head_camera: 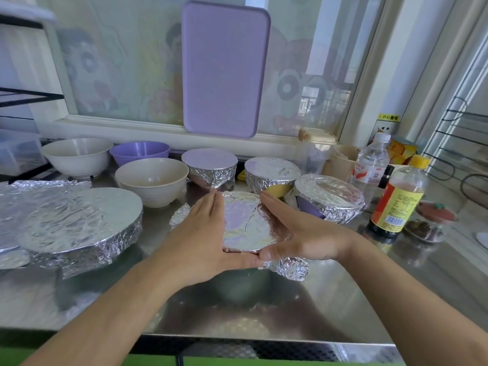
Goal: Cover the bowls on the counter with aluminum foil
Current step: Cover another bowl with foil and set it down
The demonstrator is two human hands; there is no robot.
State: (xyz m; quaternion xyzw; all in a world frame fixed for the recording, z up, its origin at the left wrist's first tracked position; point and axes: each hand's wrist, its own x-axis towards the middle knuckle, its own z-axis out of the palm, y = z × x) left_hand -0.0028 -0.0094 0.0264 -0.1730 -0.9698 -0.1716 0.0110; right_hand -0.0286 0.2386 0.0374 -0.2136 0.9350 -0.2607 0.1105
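A foil-covered bowl (pixel 247 223) sits at the middle of the steel counter (pixel 343 299). My left hand (pixel 203 233) presses flat against its left side and my right hand (pixel 293 231) against its right side, fingers straight, thumbs meeting at the near rim. Loose foil corners stick out at the left (pixel 181 215) and at the front right (pixel 290 268). Behind stand three more foil-covered bowls (pixel 211 165), (pixel 272 173), (pixel 330 196). A large foil-covered dish (pixel 79 223) lies at the left. Uncovered are two white bowls (pixel 151 180), (pixel 76 157) and a purple bowl (pixel 140 151).
A purple tray (pixel 224 70) leans on the window behind. A sauce bottle (pixel 398 202), a water bottle (pixel 371 162) and small dishes (pixel 427 223) stand at the right. A wire rack (pixel 459 143) is at the far right. The counter's front edge (pixel 264 339) is near me.
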